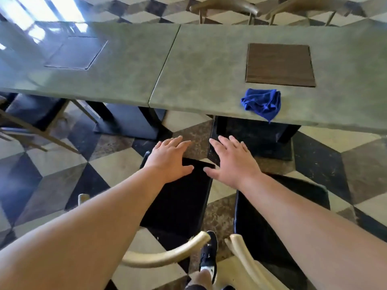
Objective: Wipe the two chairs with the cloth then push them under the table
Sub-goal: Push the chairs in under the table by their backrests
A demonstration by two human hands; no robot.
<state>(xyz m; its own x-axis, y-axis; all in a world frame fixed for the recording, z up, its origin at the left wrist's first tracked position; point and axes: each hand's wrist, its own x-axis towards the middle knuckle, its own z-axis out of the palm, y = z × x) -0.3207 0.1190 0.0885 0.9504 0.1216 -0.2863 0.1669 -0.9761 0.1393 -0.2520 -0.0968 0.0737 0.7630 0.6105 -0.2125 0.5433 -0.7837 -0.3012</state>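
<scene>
A crumpled blue cloth (262, 103) lies on the green table (201, 76), at its near edge, one corner hanging over. Two chairs with black seats stand side by side below me, pulled out from the table: the left chair (180, 197) and the right chair (272, 208), each with a pale curved backrest near the bottom of the view. My left hand (168, 159) hovers flat, fingers spread, over the front of the left seat. My right hand (232, 161) is spread the same way beside it, between the two seats. Both hands hold nothing.
A dark wooden square mat (280, 64) lies on the table behind the cloth. Black table bases (253, 139) stand on the chequered floor under the table. More chairs (226, 9) stand at the far side, another chair's frame (37, 130) at the left. My shoe (208, 256) shows between the chairs.
</scene>
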